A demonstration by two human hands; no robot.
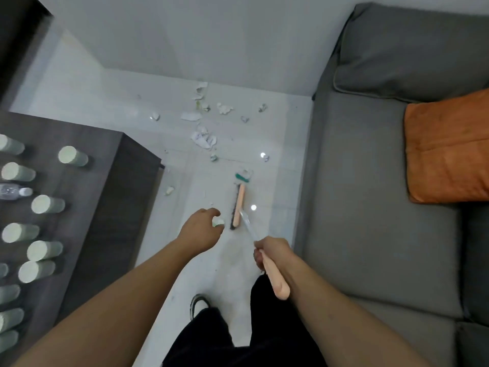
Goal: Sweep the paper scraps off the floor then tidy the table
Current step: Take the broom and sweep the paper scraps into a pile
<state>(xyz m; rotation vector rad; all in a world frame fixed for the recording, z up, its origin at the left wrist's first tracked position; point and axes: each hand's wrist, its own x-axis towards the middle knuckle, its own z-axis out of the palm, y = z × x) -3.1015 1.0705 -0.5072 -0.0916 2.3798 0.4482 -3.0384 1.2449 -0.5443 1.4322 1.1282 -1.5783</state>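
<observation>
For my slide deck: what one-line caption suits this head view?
Right hand grips a peach-handled broom on white tiled floor amid torn paper scraps; left hand reaches forward.

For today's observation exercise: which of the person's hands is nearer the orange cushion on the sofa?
Right. The right hand grips the broom handle beside the sofa, below-left of the orange cushion; the left hand hangs farther left, toward the table.

A pale glossy tiled floor point(111, 102) with small bright light reflections fills the centre of the frame, meeting a plain light wall point(185, 30) at the top, while a grey sofa point(370, 207) holding an orange cushion point(447, 149) fills the right side.
</observation>
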